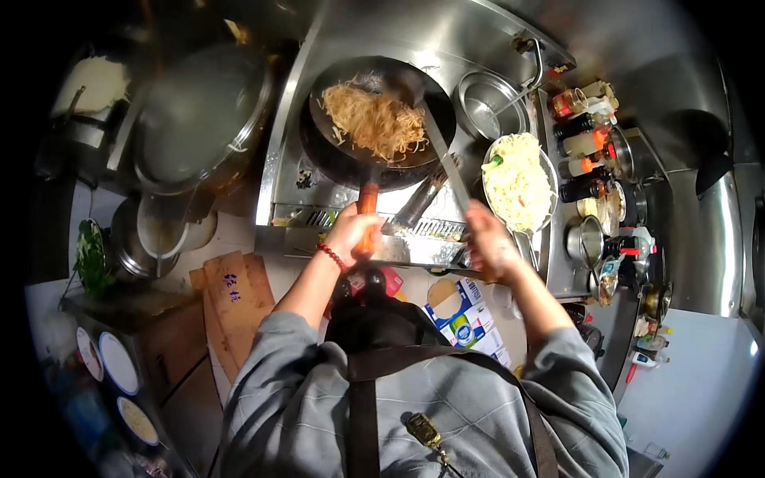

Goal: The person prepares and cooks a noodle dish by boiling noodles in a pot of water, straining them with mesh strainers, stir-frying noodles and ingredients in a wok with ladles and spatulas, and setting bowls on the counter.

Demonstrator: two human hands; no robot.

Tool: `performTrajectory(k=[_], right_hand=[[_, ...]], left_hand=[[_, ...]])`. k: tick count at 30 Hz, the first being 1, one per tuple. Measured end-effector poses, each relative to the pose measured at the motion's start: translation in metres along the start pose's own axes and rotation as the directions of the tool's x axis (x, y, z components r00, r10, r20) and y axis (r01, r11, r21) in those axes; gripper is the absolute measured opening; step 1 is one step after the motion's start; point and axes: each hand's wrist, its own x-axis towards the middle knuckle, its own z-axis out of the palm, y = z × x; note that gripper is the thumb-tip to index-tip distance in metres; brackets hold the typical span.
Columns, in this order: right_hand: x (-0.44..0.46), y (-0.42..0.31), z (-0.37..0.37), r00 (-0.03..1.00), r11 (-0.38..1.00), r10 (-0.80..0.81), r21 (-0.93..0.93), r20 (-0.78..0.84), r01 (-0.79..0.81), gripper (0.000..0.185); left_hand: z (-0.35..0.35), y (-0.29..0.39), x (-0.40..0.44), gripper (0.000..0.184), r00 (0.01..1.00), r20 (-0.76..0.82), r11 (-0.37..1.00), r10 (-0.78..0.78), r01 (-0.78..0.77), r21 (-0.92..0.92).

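Observation:
My left hand (351,233) is wrapped round the wooden handle (367,209) of a black wok (319,147). Brown noodles (378,121) lie in the wok, smeared by motion. In my right hand (492,243) is a long-handled metal ladle (446,158), whose dark, blurred head is in the wok at the noodles' far right side. Just beyond my right hand, a dish (552,171) stands heaped with pale shredded food (516,187) and a bit of green. A dark bundled brush (420,201) lies between the wok and the stove's front edge.
A steel pot (488,94) with a utensil in it stands right of the wok, near a bent tap (538,60). Sauce bottles (580,145) line the right shelf. A large round pan (199,115) stands at left. Flattened cardboard (231,299) lies below it.

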Motion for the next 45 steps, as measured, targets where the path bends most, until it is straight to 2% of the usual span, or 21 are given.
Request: performTrajectory(k=[1,3,5,9,10,15,18,20,22,24,25,27,28,30,32,34,36,40,41,43,45], right_hand=[[0.020,0.035,0.006,0.948,0.919,-0.316,-0.238,0.032,0.315,0.043],[0.013,0.063,-0.021,0.819,0.665,-0.543,-0.501,0.185,0.554,0.041],[0.008,0.053,-0.061,0.894,0.668,-0.390,-0.600,0.220,0.439,0.039],[0.056,0.018,0.001,0.885,0.764,-0.443,-0.456,0.142,0.456,0.036],[0.062,0.016,0.023,0.955,0.835,-0.214,-0.469,0.204,0.287,0.037],[-0.035,0.074,-0.059,0.931,0.536,-0.280,-0.767,0.233,0.353,0.052],[0.006,0.092,-0.109,0.859,0.372,-0.400,-0.800,0.320,0.471,0.057],[0.046,0.040,-0.086,0.899,0.579,-0.342,-0.693,0.273,0.430,0.053],[0.107,0.035,-0.076,0.707,0.373,-0.673,-0.725,0.218,0.579,0.043],[0.082,0.019,-0.081,0.652,0.399,-0.746,-0.690,0.139,0.604,0.037],[0.024,-0.012,-0.090,0.813,0.591,-0.575,-0.638,0.097,0.494,0.035],[-0.027,-0.010,-0.122,0.747,0.533,-0.646,-0.606,0.158,0.590,0.038],[-0.061,-0.028,-0.131,0.989,0.833,-0.128,-0.533,0.079,0.150,0.037],[-0.068,-0.020,-0.132,0.999,0.819,-0.003,-0.572,0.050,0.031,0.036],[-0.001,0.035,-0.114,0.833,0.606,-0.523,-0.607,0.183,0.514,0.036],[0.040,0.036,-0.094,0.838,0.637,-0.539,-0.610,0.084,0.471,0.037],[0.024,0.016,-0.095,0.936,0.867,-0.350,-0.366,0.038,0.339,0.036],[0.031,0.021,-0.045,0.991,0.993,-0.120,0.003,-0.061,0.120,0.042],[0.030,0.002,-0.007,0.999,0.990,0.018,-0.142,-0.049,-0.024,0.044],[0.094,0.049,0.023,0.989,0.953,-0.136,-0.266,0.059,0.147,0.045],[0.070,0.060,0.031,0.854,0.712,-0.500,-0.496,0.140,0.498,0.045]], left_hand=[[-0.003,0.003,0.002,0.016,1.000,0.005,0.999,0.000,0.000,0.038],[0.001,0.008,-0.001,0.015,1.000,-0.023,1.000,-0.007,0.007,0.026],[0.000,0.008,0.000,0.017,0.999,-0.030,1.000,-0.011,0.011,-0.006],[-0.001,0.003,0.007,0.018,0.998,-0.050,0.999,-0.029,0.031,0.037],[-0.003,0.002,0.006,0.018,0.999,-0.038,0.999,-0.012,0.013,0.034],[-0.010,0.007,-0.078,0.018,0.999,0.039,0.994,0.020,-0.024,0.105],[-0.004,0.004,-0.080,0.015,0.999,-0.025,0.988,0.046,-0.042,0.146],[0.003,0.014,-0.041,0.013,0.997,-0.034,0.988,0.062,-0.056,0.143],[-0.007,-0.002,-0.023,0.012,0.995,0.043,0.991,0.093,-0.097,0.093],[-0.013,-0.013,-0.060,0.015,0.992,0.126,0.998,-0.001,0.008,-0.055],[-0.016,-0.018,-0.079,0.018,0.993,0.106,0.996,-0.047,0.055,-0.073],[-0.006,-0.011,-0.083,0.017,0.996,0.049,0.997,-0.070,0.071,-0.009],[0.013,-0.002,-0.084,0.016,0.998,0.002,0.998,-0.062,0.062,-0.018],[0.013,0.014,-0.040,0.016,0.996,0.032,0.990,-0.078,0.082,-0.117],[0.001,0.007,-0.008,0.017,0.999,-0.013,0.998,-0.048,0.049,0.031],[0.002,-0.001,-0.003,0.019,0.997,-0.069,1.000,0.024,-0.025,-0.011],[-0.001,0.005,-0.003,0.019,0.999,-0.041,0.999,0.008,-0.006,0.041],[-0.009,0.004,0.002,0.016,0.998,-0.030,0.997,-0.060,0.061,0.045],[-0.009,0.003,0.004,0.015,0.998,-0.038,0.998,-0.053,0.054,0.040],[-0.004,-0.001,0.007,0.016,0.998,-0.055,0.999,-0.029,0.032,0.041],[-0.004,0.006,-0.001,0.017,0.997,-0.069,0.992,0.026,-0.017,0.129]])
